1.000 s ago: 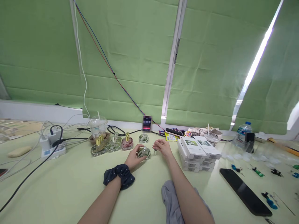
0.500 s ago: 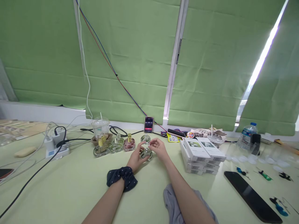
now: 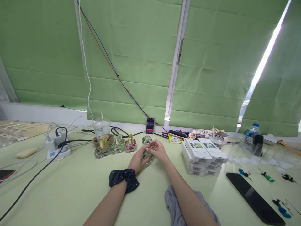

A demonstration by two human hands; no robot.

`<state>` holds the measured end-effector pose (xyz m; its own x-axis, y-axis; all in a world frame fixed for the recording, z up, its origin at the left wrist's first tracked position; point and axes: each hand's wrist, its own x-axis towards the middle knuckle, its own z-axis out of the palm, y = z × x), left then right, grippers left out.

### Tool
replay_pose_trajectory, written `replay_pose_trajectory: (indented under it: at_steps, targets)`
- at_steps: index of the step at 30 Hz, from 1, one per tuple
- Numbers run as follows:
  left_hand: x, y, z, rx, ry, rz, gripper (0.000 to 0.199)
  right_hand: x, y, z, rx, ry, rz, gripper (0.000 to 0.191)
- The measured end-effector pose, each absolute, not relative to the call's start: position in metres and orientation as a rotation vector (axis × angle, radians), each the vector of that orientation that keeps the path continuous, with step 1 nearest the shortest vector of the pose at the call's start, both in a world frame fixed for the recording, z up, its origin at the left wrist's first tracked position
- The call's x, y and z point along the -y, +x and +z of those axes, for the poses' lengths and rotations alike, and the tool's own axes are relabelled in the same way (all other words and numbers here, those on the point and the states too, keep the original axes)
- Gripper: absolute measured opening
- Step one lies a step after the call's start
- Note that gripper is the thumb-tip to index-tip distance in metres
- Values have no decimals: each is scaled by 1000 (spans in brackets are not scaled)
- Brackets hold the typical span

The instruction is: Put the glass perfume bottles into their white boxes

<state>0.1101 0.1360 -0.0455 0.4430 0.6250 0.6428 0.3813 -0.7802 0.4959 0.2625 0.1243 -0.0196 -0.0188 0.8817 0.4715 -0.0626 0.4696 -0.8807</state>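
On the desk (image 3: 94,191), the grouped bottles (image 3: 118,147) at left carry caps and appear complete. At centre, the left hand (image 3: 138,161) grips the handled bottle (image 3: 148,156) with curved fingers; the right hand (image 3: 160,152) has its fingers bent in at the top, and whether they grip a part cannot be told. Work here appears under way; the remainder is hidden. Count, left to right: one plastic cup (image 3: 101,128), two gold caps (image 3: 101,143), two silver caps (image 3: 119,137), at least one pink bottle (image 3: 131,146), one rear bottle (image 3: 146,140), one handled bottle, two adjoining stacks of white boxes (image 3: 198,153), one large black phone (image 3: 255,197)
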Motion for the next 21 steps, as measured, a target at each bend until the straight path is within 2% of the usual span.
replay_pose_trajectory:
  at_steps: [21]
  targets:
    - [-135,110,-46,-887,2353,1249,42,-123,259,-18,1439,-832,846,32]
